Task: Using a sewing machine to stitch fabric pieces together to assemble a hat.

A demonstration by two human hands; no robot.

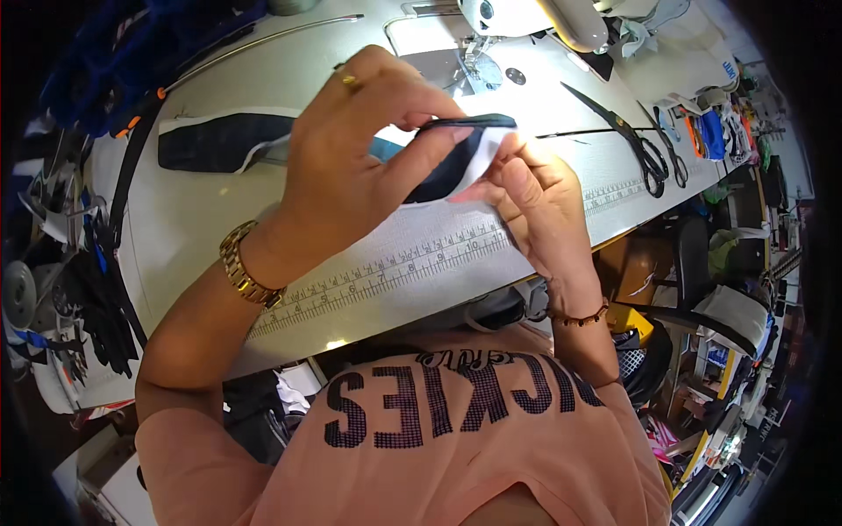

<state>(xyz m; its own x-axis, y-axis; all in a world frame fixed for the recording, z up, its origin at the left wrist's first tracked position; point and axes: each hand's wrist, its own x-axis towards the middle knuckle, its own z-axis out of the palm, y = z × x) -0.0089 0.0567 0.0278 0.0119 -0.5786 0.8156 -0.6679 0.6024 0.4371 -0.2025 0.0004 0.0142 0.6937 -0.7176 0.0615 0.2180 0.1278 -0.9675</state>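
White-edged dark cloth (452,168), centre of frame; continuation behind left hand (351,158) hidden. Left fingers pinching its upper edge; right hand (548,197) fingers gripping its white border, contact partly obscured. Sewing machine (517,16), upper edge, cropped. Lettering: pink shirt (421,478), lower centre. Numerals: ruler (412,270), centre.

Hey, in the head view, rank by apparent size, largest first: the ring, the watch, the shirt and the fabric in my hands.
1. Shirt
2. Fabric, partly hidden
3. Watch
4. Ring
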